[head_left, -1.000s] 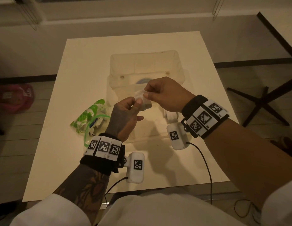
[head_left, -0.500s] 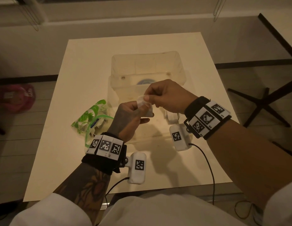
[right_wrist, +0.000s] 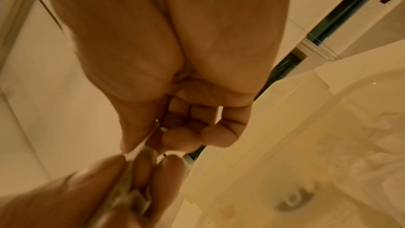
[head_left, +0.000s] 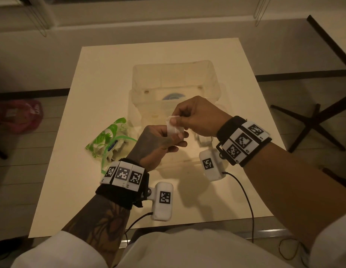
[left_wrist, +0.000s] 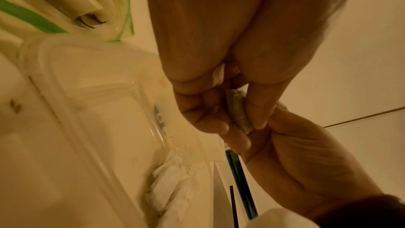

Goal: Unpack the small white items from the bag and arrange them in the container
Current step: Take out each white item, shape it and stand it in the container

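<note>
Both hands meet above the near part of a clear plastic container point(head_left: 212, 74) on the table. My left hand point(head_left: 158, 144) pinches a small white packet point(head_left: 173, 127) between thumb and fingers, and my right hand point(head_left: 195, 117) pinches the packet's upper edge. The left wrist view shows the packet point(left_wrist: 237, 112) squeezed between the left thumb and fingers, with the right hand point(left_wrist: 285, 145) gripping its far end. A green-printed clear bag point(head_left: 110, 142) lies open left of the container with white items inside. More white packets point(left_wrist: 173, 185) lie in the container.
The container sits mid-table on a cream tabletop point(head_left: 110, 74); a round blue mark point(head_left: 173, 96) shows through its bottom. A pink bag point(head_left: 19, 117) lies on the floor at left and a black chair base point(head_left: 315, 120) stands at right.
Both hands have stayed together over the container, shifting slightly. The packet now shows more fully between the fingers, with the right hand pinching its top edge.
</note>
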`<act>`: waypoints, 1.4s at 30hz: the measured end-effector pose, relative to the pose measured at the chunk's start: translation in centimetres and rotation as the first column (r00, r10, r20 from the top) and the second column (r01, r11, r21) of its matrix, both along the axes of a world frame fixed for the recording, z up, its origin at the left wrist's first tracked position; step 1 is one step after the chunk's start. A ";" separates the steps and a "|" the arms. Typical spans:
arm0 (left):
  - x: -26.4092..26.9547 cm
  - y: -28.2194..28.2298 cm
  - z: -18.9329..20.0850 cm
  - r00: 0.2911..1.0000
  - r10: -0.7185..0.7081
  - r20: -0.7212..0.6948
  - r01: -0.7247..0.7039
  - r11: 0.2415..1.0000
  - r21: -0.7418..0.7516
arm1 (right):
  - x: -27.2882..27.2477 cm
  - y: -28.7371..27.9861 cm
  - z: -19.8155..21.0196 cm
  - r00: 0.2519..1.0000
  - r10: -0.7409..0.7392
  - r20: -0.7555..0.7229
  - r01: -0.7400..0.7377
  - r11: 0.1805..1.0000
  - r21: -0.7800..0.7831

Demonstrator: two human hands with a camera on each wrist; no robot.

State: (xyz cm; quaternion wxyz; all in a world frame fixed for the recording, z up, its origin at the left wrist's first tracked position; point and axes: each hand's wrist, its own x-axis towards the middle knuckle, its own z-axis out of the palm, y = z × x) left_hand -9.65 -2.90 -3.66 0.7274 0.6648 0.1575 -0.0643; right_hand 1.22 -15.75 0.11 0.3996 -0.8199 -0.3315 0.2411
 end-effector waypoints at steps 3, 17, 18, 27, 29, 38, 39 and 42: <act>-0.1 0.0 0.0 1.000 0.009 -0.016 -0.009 1.000 0.000 | 0.0 -0.1 0.0 1.000 -0.010 -0.025 0.010 1.000 0.013; -0.1 -0.5 0.0 0.991 0.133 -0.013 -0.133 0.991 0.034 | -0.1 0.3 -0.2 0.995 -0.096 0.041 0.096 0.995 -0.004; -0.1 -0.5 -0.1 0.988 0.156 0.004 -0.156 0.984 0.085 | -0.1 0.3 -0.1 0.993 -0.110 0.041 0.110 0.994 -0.001; 0.1 -0.8 0.0 0.990 0.125 -0.071 -0.131 0.988 -0.082 | -0.5 0.1 0.9 0.995 -0.075 -0.073 0.077 0.997 0.024; -0.1 -0.7 0.3 0.992 0.090 -0.088 -0.109 0.961 -0.254 | -0.4 0.0 0.7 0.992 -0.080 -0.096 0.082 0.996 0.021; -0.1 -1.3 0.5 0.997 0.047 -0.057 -0.064 0.934 -0.351 | -0.3 0.0 0.4 0.994 -0.060 -0.090 0.066 0.996 0.066; -0.1 -1.3 0.5 0.997 0.052 -0.053 -0.067 0.945 -0.320 | -0.2 0.0 0.4 0.994 -0.070 -0.085 0.077 0.994 0.074; -0.1 -1.3 0.4 0.996 0.070 -0.050 -0.080 0.966 -0.246 | -0.1 -0.1 0.4 0.994 -0.099 -0.057 0.103 0.992 0.078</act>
